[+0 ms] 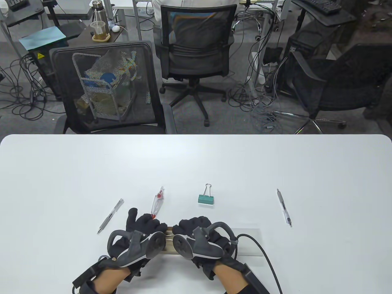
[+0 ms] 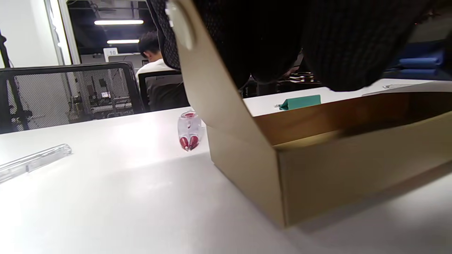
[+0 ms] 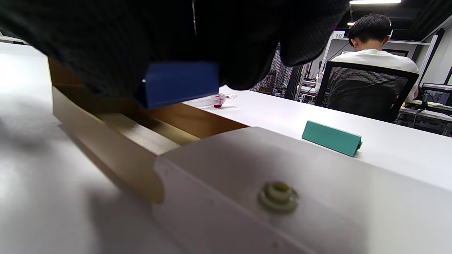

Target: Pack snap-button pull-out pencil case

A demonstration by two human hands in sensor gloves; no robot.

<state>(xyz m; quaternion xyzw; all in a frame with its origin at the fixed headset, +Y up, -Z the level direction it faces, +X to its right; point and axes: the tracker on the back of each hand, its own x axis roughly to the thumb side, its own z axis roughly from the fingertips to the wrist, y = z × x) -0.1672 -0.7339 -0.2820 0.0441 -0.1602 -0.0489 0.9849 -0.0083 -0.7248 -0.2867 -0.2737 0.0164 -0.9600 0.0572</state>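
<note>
The pencil case lies at the table's near edge. Its tan pull-out tray [image 1: 169, 242] [image 2: 353, 169] is slid out to the left of the translucent sleeve [image 1: 249, 242], which bears a snap button [image 3: 279, 197]. My left hand [image 1: 150, 226] holds the tray's raised end flap [image 2: 204, 81], which has a white snap [image 2: 180, 24]. My right hand [image 1: 186, 226] pinches a small blue block [image 3: 180, 83] just above the open tray [image 3: 116, 141]. The trackers hide most of the tray in the table view.
On the table lie a clear pen [image 1: 111, 216] [image 2: 31, 162] at the left, a red-and-clear compass [image 1: 157, 202] [image 2: 189, 130] by the left fingers, a green binder clip [image 1: 206, 198] [image 3: 332, 143], and another pen [image 1: 284, 207] at the right. Chairs stand beyond the far edge.
</note>
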